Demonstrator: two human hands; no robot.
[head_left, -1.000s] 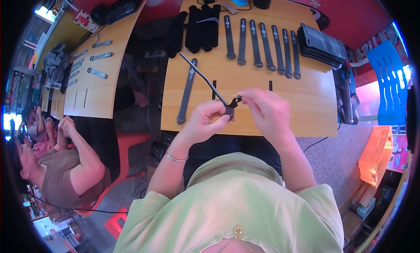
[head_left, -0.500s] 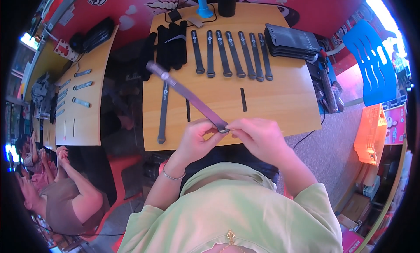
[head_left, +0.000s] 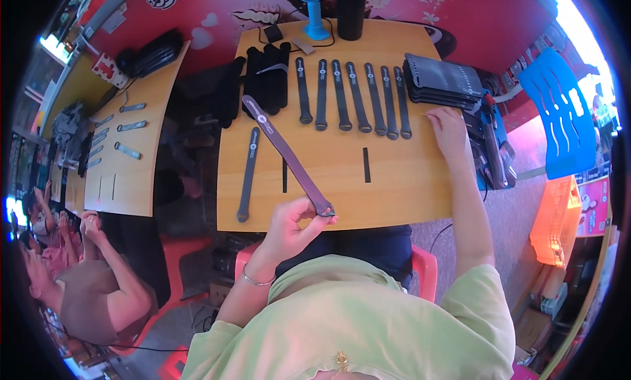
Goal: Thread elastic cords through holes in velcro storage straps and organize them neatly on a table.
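Observation:
My left hand pinches the ring end of a dark strap with white print. The strap slants up and away to the left over the table. My right hand is at the table's right side, just before a stack of grey flat pieces. Its fingertips are drawn together near the wood; whatever lies between them is too small to make out. Farther off, several similar grey straps lie side by side in a row. One more grey strap rests alone at the left.
Two thin black strips mark the wooden table. Black gloves lie at the back left, near a blue fan and a black cylinder. To the left, another person sits at a second table.
My right hand has let go of the strap's ring end and moved right and away to the table's far right side. My left hand keeps the strap, which now points more steeply away.

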